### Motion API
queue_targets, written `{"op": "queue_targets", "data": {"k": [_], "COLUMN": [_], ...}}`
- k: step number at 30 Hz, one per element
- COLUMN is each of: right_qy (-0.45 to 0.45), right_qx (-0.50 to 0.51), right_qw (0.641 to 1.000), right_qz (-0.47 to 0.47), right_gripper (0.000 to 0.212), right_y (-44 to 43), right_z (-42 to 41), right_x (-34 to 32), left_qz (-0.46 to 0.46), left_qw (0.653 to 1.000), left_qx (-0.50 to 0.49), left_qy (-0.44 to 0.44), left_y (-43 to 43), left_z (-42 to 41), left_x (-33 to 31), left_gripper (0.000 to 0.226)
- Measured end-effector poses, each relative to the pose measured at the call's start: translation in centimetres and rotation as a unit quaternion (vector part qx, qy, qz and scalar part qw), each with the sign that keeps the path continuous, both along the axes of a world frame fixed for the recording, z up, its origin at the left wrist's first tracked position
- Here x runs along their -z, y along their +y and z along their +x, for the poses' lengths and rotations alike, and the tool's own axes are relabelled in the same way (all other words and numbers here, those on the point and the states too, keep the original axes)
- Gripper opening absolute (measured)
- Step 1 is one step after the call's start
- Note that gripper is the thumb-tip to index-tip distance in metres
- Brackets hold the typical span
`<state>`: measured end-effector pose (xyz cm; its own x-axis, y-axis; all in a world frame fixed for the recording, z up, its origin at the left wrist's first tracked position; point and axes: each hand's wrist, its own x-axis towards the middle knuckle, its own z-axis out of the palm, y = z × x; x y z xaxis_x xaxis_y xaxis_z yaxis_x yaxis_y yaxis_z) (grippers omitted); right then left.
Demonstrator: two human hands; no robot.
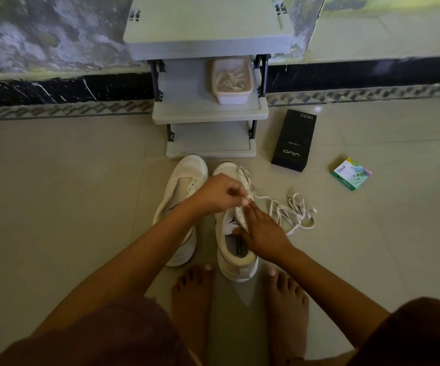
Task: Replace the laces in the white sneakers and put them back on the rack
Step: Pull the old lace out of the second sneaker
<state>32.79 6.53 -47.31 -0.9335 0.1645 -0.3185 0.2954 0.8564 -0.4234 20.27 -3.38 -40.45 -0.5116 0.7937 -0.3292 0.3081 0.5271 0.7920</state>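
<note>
**White sneakers, one pair, on the floor in front of the rack**

We are working over two white sneakers standing side by side on the tiled floor [81,180], toes just in front of the grey rack [208,116]. Our left hand [219,192] is pinching the white lace [295,213] between curled fingers above the eyelets of the right sneaker [236,272]. Our right hand [263,233] is gripping that sneaker's side, with the thumb tucked into the opening and the fingers pressed together outside. The rest of the lace is lying coiled on the floor just beside it. The left sneaker [184,180] is showing bare eyelets. A tub [230,100] is sitting on the rack's middle shelf. A black box [294,138] and a green box [351,174] are lying nearby.
</note>
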Motion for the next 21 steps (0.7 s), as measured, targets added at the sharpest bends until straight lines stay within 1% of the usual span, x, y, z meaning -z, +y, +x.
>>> {"op": "queue_targets", "data": {"k": [1,2,3,4,5,6,7,8,9,10,12,14,15,16,18,19,20,21], "right_qy": [0.002,0.0,-0.004,-0.008,-0.008,-0.008,-0.008,-0.009,-0.007,-0.004,-0.001,0.003,0.004,0.003,-0.004,-0.008,-0.011,-0.011], "right_qx": [0.005,0.009,0.013,0.015,0.017,0.018,0.018,0.018,0.018,0.018,0.018,0.018,0.016,0.01,0.002,0.003,0.008,0.014], "right_qw": [1.0,1.0,1.0,1.0,1.0,1.0,1.0,1.0,1.0,1.0,1.0,1.0,1.0,1.0,0.999,0.999,0.999,0.999], "right_qz": [-0.004,-0.005,-0.004,-0.004,-0.004,-0.004,-0.003,-0.001,0.0,0.001,0.002,0.01,0.017,0.028,0.049,0.051,0.048,0.043], "right_gripper": [0.073,0.074,0.074,0.075,0.075,0.075,0.075,0.075,0.075,0.075,0.074,0.074,0.074,0.074,0.073,0.073,0.073,0.074], "right_y": [0.0,0.0,0.0,-0.1,-0.2,-0.2,-0.3,-0.3,-0.3,-0.3,-0.2,-0.3,-0.3,-0.2,-0.1,-0.1,0.0,0.0], "right_z": [0.1,0.1,0.1,0.1,0.0,0.0,0.0,0.0,0.0,0.0,0.0,0.0,0.0,0.0,0.0,0.1,0.2,0.2], "right_x": [0.0,0.0,0.0,0.0,0.1,0.1,0.2,0.2,0.2,0.3,0.3,0.3,0.4,0.4,0.6,0.6,0.6,0.7], "left_qz": [0.063,0.103,0.116,0.108,0.077,0.016,-0.064,-0.136,-0.18,-0.196,-0.209,-0.211,-0.191,-0.153,-0.037,0.025,0.079,0.116], "left_qw": [0.995,0.988,0.984,0.985,0.991,0.999,0.996,0.981,0.966,0.961,0.952,0.941,0.946,0.961,0.992,0.996,0.992,0.986], "left_qx": [-0.011,-0.034,-0.06,-0.078,-0.075,-0.041,0.014,0.061,0.078,0.06,-0.015,-0.048,-0.049,-0.049,-0.063,-0.079,-0.099,-0.118], "left_qy": [-0.075,-0.114,-0.124,-0.112,-0.074,-0.011,0.063,0.127,0.166,0.185,0.224,0.262,0.257,0.225,0.105,0.041,-0.004,-0.024], "left_y": [-0.2,-0.4,-0.3,-0.3,-0.3,-0.2,-0.1,-0.1,0.0,0.0,0.2,0.4,0.4,0.3,0.0,-0.2,-0.3,-0.4], "left_z": [-0.1,-0.2,-0.3,-0.4,-0.6,-0.8,-0.9,-0.8,-0.6,-0.3,0.3,0.7,0.6,0.5,0.1,0.1,0.2,0.3], "left_x": [-0.7,-1.1,-1.2,-1.1,-0.8,-0.4,0.1,0.5,1.1,1.6,2.2,2.4,2.4,2.1,0.9,0.1,-0.3,-0.5], "left_gripper": [0.011,0.011,0.012,0.013,0.021,0.032,0.043,0.047,0.045,0.04,0.03,0.027,0.024,0.021,0.014,0.012,0.012,0.012]}}
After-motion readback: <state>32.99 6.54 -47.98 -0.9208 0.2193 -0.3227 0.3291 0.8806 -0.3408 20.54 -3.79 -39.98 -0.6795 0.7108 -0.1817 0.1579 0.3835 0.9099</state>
